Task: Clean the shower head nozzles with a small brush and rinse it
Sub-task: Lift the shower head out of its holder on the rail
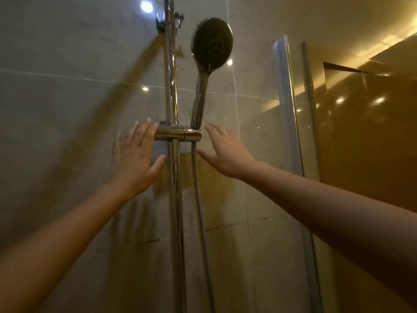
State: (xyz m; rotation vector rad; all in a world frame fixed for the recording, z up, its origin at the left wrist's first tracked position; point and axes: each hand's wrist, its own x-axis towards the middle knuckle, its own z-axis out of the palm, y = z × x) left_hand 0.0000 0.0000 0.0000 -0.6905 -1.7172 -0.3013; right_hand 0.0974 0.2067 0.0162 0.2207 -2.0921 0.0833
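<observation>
Both hands are spread and grasp nothing: the left hand (pixel 135 159) is close by the left end of the chrome holder (pixel 178 134), the right hand (pixel 225 152) just right of it. The shower head (pixel 212 42) stands in that holder, its face well above it. Best, I judge, to steady the holder with the left and lift the handle (pixel 199 98) straight up with the right, minding the hose (pixel 200 199) below.

A bathroom shower stall, likely domestic; tiled wall (pixel 67 109), chrome riser rail (pixel 173 199), glass screen (pixel 291 109).
</observation>
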